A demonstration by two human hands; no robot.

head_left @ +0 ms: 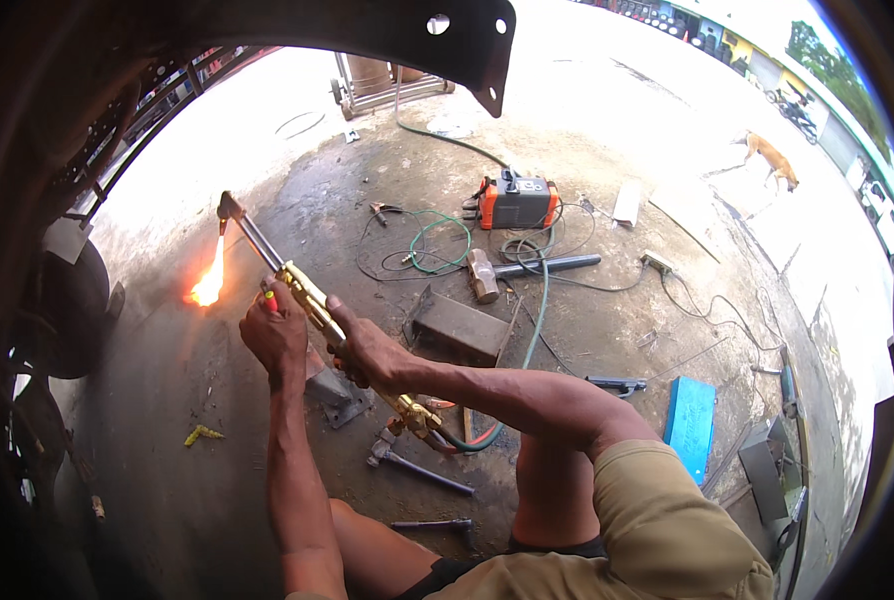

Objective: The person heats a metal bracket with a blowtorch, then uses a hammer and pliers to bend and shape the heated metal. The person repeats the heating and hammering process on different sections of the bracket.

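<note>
A brass cutting torch (pixel 302 290) with a long steel tube runs up and left to its bent tip (pixel 229 207). An orange flame (pixel 208 285) burns below the tip, over the dark concrete floor (pixel 167 400). My left hand (pixel 275 333) grips the torch's forward valve part, fingers closed around it. My right hand (pixel 364 347) is closed on the brass handle behind it. Green and red hoses (pixel 477 440) leave the handle's rear end by my knee.
An orange welding machine (pixel 517 203), a sledgehammer (pixel 484 276), a steel block (pixel 459 327), coiled cables (pixel 437 240), a blue box (pixel 689 424) and wrenches (pixel 422 470) lie on the floor. A vehicle wheel (pixel 72 305) stands left. A dog (pixel 770 158) walks far right.
</note>
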